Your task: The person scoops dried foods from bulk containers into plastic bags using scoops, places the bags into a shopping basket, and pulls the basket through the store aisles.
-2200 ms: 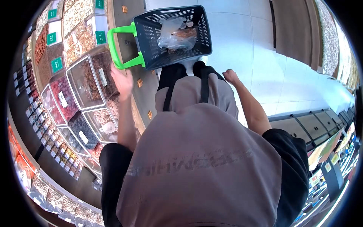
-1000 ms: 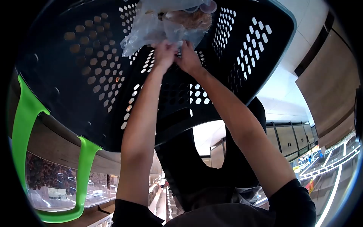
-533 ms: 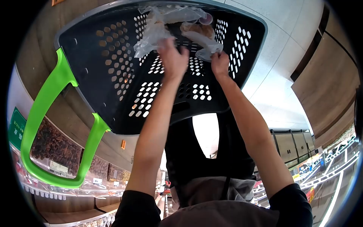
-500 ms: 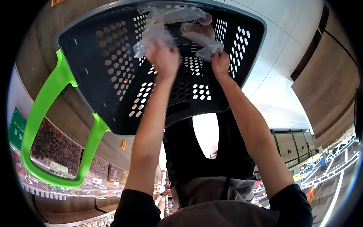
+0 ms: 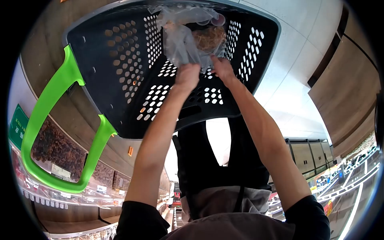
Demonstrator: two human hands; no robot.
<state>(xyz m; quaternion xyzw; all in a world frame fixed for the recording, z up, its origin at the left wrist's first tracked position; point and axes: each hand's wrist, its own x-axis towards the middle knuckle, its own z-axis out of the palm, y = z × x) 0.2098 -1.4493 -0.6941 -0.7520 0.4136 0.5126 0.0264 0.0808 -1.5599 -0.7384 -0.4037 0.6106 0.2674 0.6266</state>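
Inside a black shopping basket (image 5: 106, 86), my left hand (image 5: 188, 76) is closed on the gathered lower end of a clear plastic bag (image 5: 180, 44). Close beside it, my right hand (image 5: 223, 69) pinches the end of another clear bag (image 5: 210, 40), which has brownish shredded-looking food in it. The two bags touch, and their edges overlap between my hands. Behind them lies more clear plastic (image 5: 192, 16) along the basket's far wall, with a round pinkish lid or cup (image 5: 218, 20) next to it. My fingertips are partly hidden by the plastic.
The basket's bright green handle (image 5: 36, 120) hangs out to the left. Bins of dark dried goods (image 5: 56, 148) with price labels line the left side. Pale floor tiles (image 5: 296, 48) and wooden cabinets (image 5: 348, 84) are on the right.
My left hand has moved down and right, pulling the clear bag lower. My right hand has shifted slightly left, and the brownish food now shows more fully. The basket has tilted slightly.
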